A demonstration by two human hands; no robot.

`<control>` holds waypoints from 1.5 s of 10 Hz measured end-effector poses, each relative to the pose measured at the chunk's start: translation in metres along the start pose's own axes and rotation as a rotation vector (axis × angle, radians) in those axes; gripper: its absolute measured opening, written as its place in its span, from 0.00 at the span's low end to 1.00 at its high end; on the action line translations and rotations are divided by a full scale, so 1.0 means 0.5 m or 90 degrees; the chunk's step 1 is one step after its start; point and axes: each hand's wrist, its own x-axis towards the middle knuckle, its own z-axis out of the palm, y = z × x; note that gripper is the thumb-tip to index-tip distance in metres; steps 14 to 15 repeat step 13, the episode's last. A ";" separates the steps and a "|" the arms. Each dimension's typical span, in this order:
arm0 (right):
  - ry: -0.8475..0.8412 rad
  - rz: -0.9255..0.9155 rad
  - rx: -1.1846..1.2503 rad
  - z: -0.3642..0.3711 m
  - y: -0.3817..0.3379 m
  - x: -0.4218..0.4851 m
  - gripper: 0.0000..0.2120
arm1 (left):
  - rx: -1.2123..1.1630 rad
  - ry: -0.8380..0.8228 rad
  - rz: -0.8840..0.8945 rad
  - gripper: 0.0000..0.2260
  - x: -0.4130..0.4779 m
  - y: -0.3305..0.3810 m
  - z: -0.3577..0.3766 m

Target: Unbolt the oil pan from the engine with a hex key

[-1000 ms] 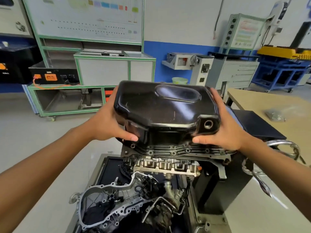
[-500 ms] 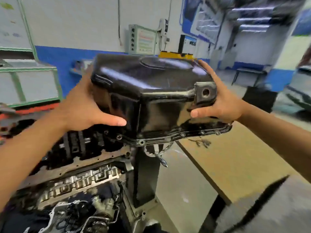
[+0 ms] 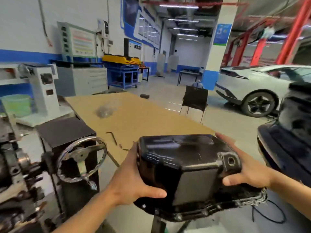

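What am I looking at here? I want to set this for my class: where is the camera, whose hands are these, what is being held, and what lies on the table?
There is no robot here. A person wears one wide-angle camera on the head, so you look forward and down at their two bare hands. The left hand and the right hand grip a black oil pan from either side, with its bolt flange at the bottom. Beyond it stands a brown table. An L-shaped hex key and a blurred clear bag lie on it. At the left is a chrome handwheel on a dark stand. A white car is parked in the background.
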 end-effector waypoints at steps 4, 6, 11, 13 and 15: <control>-0.060 -0.002 0.086 0.001 0.189 0.120 0.63 | 0.012 0.041 -0.158 0.59 0.032 -0.068 0.057; -0.015 0.043 -0.016 -0.054 0.280 0.167 0.66 | 0.058 0.125 -0.181 0.60 0.053 -0.053 0.099; 0.082 0.078 0.032 -0.095 0.272 0.212 0.39 | 0.191 0.133 -0.226 0.70 0.149 -0.102 0.192; 0.184 0.163 -0.039 -0.066 0.246 0.189 0.15 | 0.190 0.069 -0.196 0.57 0.146 -0.106 0.145; 0.184 0.163 -0.039 -0.066 0.246 0.189 0.15 | 0.190 0.069 -0.196 0.57 0.146 -0.106 0.145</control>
